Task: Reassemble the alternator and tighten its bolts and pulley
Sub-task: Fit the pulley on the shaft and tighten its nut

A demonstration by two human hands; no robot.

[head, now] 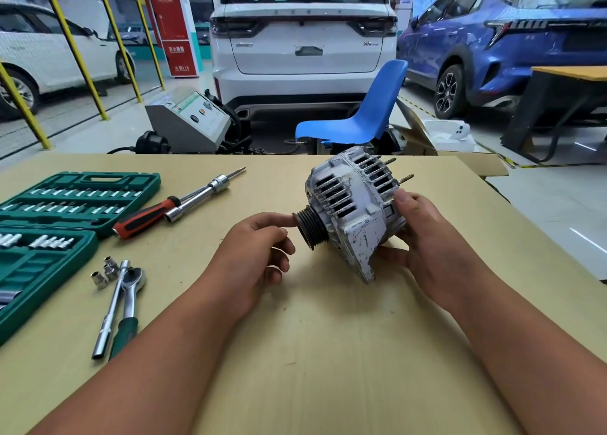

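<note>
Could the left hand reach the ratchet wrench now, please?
Probably yes: the left hand only touches the pulley, and bare cardboard lies between it and the ratchet wrench.

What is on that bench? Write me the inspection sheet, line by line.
Surface: table covered in tan cardboard, lightly marked.
Job's things: alternator tilted, pulley pointing left, studs sticking out at its rear.
Clutter: open green socket case, screwdriver, ratchet, extension bar and loose sockets, all at left.
Hands: left hand touches the pulley with a fingertip; right hand grips the alternator's rear.
Cables: black lead beyond the far edge, by the grey machine.
Surroundings: blue chair, white car, blue car.
</note>
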